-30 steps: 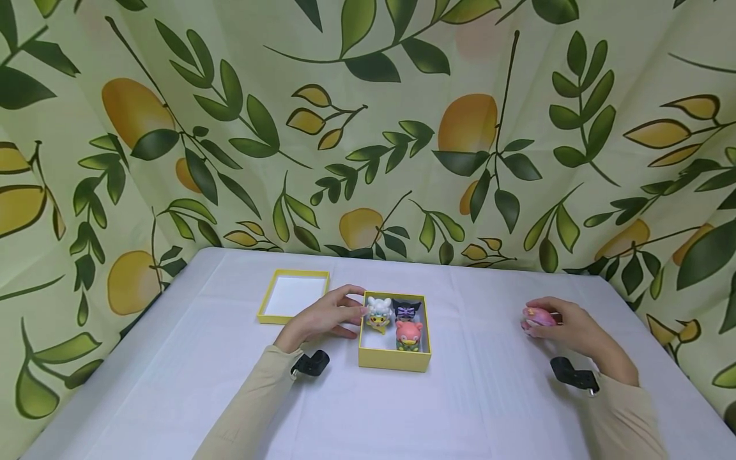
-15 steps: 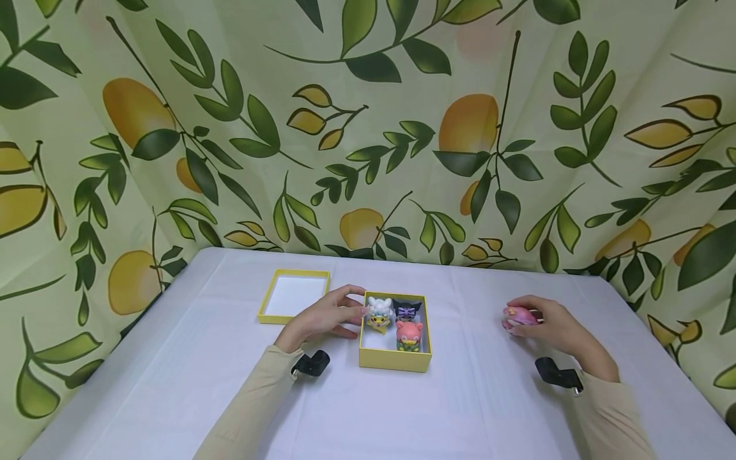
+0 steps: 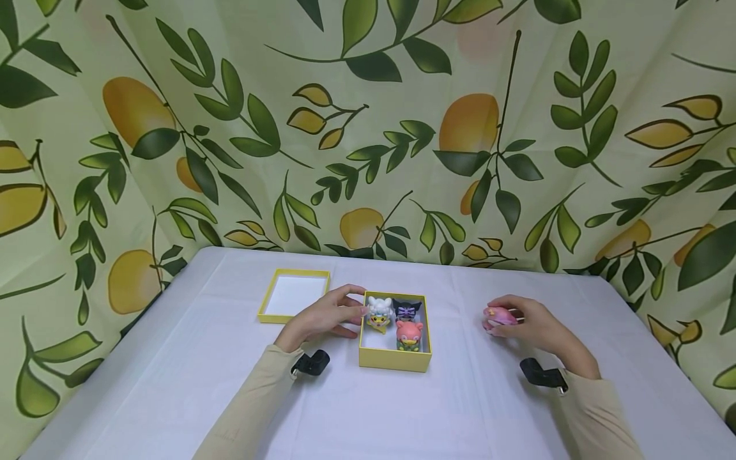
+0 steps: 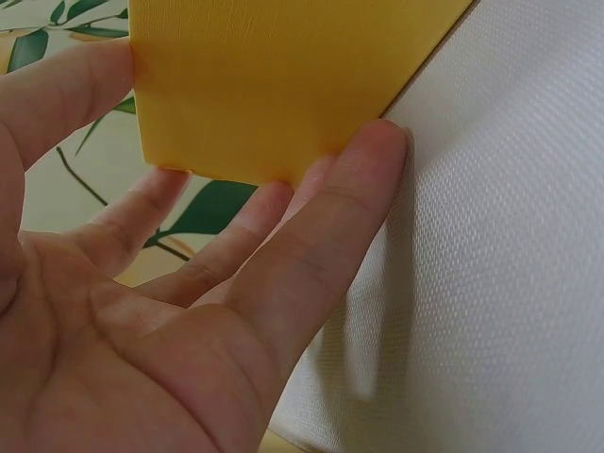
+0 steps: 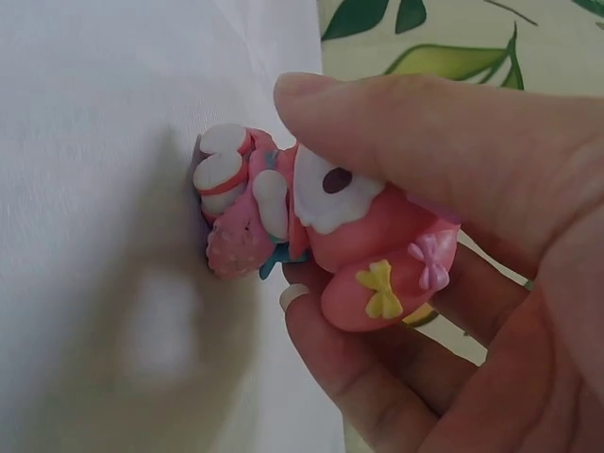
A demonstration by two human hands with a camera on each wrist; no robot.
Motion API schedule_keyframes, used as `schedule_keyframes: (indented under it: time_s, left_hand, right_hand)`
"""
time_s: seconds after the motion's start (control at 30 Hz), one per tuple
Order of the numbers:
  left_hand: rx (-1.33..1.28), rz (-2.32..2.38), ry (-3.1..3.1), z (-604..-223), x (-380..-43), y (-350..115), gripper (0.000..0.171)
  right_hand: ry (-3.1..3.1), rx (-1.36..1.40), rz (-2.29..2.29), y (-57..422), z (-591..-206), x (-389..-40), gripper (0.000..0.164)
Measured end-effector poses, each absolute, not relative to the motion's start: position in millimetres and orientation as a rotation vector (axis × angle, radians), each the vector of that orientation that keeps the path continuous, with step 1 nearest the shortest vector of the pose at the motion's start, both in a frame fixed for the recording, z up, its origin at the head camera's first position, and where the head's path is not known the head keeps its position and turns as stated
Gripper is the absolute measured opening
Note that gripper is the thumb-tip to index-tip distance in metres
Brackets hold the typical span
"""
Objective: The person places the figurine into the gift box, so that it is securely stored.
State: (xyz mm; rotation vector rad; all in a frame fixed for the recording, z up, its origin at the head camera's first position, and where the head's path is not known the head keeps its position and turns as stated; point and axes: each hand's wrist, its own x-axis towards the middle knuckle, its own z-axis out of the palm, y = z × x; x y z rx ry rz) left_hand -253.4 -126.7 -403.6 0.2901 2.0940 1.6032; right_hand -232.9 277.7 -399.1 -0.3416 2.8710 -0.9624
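My right hand (image 3: pixel 531 326) pinches a pink toy figurine (image 3: pixel 499 318) between thumb and fingers, right of the box. In the right wrist view the figurine (image 5: pixel 377 255) has yellow and pink bows and white feet turned to the tabletop; whether they touch it, I cannot tell. Fingertips of my left hand (image 3: pixel 328 313) rest against the left side of a yellow box (image 3: pixel 393 361), without wrapping round it. The left wrist view shows these fingers touching the box wall (image 4: pixel 264 85). Inside sit a white-hooded figurine (image 3: pixel 379 314), a black one (image 3: pixel 406 310) and a coral-pink one (image 3: pixel 409 335).
A yellow-rimmed box lid (image 3: pixel 278 317) with a white inside lies behind my left forearm. The table (image 3: pixel 460 396) has a white cloth. A leaf-and-fruit patterned curtain (image 3: pixel 368 166) hangs behind it. Black camera mounts sit on both wrists.
My right hand has moved left with the pink figurine, closer to the box. The left hand and the box have stayed in place.
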Motion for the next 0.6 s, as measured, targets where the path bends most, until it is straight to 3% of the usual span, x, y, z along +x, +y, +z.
schedule_keyframes:
  time_s: [0.23, 0.6]
  left_hand:
    - [0.300, 1.631, 2.059, -405, -253, -127, 0.049]
    - [0.294, 1.625, 2.061, -403, -253, -127, 0.049]
  right_hand:
    - [2.865, -0.468, -1.003, 269, -403, -235, 0.049]
    - [2.840, -0.444, -0.997, 256, -401, -234, 0.048]
